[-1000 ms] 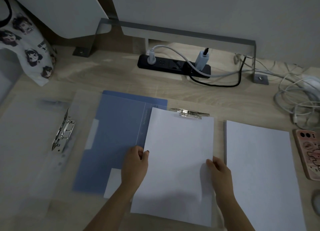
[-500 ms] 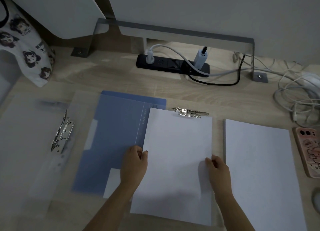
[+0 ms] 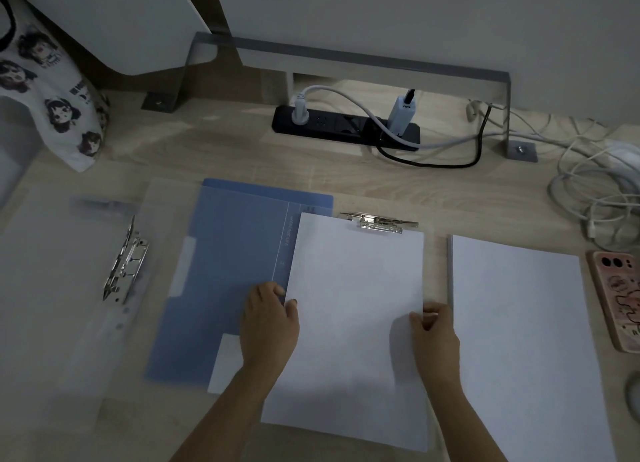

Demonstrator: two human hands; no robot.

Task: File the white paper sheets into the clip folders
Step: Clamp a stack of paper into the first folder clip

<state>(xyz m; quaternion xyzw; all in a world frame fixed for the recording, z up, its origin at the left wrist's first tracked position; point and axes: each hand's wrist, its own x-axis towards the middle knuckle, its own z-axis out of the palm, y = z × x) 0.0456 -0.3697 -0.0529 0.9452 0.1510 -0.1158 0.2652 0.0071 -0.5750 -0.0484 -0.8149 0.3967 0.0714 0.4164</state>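
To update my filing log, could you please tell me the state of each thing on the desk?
White sheet: top edge at the metal clip.
Left hand: pinches sheet's left edge.
Right hand: pinches its right edge.
Blue folder: open flat.
Translucent folder: open flat.
Paper stack: flat, untouched.
Phone: face down.
Power strip: two plugs in.

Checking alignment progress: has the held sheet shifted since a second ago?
No. The sheet keeps its top edge at the metal clip; no visible shift.

Left hand [image 3: 268, 326], right hand [image 3: 434, 337] at opposite edges of white sheet [image 3: 353, 281] by metal clip [image 3: 379, 222].
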